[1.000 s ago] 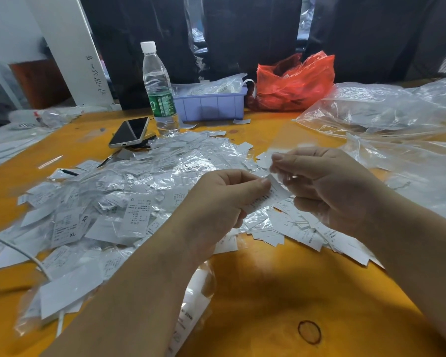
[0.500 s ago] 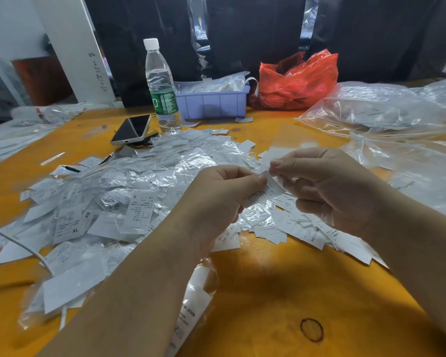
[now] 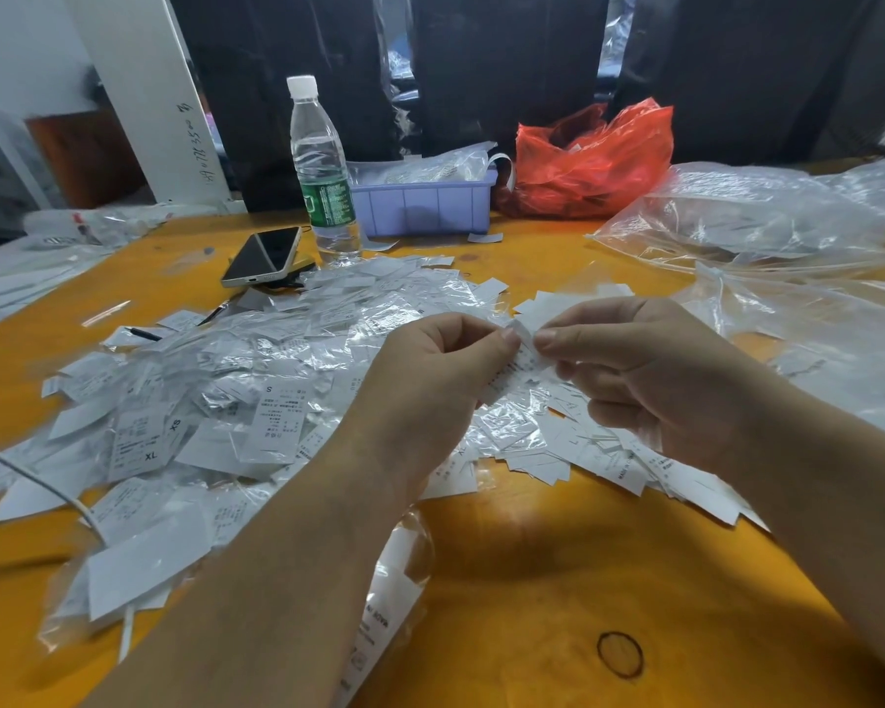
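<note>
I am pinching 1 small label (image 3: 519, 362) between my left hand (image 3: 443, 370) and right hand (image 3: 650, 375), probably to peel its sleeve open above the pile (image 3: 277, 401).

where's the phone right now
In the head view the phone lies screen up on the table, left of centre, just left of the water bottle and at the far edge of the label pile.

Orange wooden table (image 3: 558, 595); black sheeting (image 3: 507, 69) behind; white pillar (image 3: 139, 89) at left.
</note>
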A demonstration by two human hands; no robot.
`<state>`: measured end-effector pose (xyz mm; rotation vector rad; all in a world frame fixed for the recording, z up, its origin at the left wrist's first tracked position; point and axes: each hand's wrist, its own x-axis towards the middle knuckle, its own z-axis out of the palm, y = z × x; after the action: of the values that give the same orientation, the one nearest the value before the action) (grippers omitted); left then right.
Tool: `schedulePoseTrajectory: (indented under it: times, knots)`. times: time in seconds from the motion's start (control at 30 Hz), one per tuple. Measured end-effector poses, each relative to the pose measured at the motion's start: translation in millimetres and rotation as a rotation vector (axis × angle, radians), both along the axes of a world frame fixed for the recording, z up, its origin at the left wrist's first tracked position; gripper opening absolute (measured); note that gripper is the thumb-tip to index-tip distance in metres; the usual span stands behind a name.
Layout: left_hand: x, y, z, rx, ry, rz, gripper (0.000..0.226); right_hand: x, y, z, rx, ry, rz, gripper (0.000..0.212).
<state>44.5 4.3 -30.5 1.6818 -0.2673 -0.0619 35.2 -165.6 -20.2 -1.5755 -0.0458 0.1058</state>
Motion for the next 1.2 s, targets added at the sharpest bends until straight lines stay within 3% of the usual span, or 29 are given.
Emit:
schedulePoseTrajectory:
  times: [0.4,0.73,1.1,1.2]
  knots:
    - [1.5,0.7,2.4,0.010,0.089,-0.041,0.011,0.9,-1.0,2.6,0.056,-0.016,-0.121,0.008]
    - [0.2,0.4,2.6,-0.010,0.021,-0.032,0.014,0.2,1.8,-2.8,0.001,-0.006,-0.060,0.016]
    - [-0.6,2.0,5.1,0.046,0.009,-0.088,0.019,-1.0,1.8,0.2,0.022,-0.003,-0.033,0.010]
    - [-0.6,2.6,5.3,0.037,0.011,-0.087,0.020,-0.5,1.8,-0.9,-0.027,0.006,0.035,0.020]
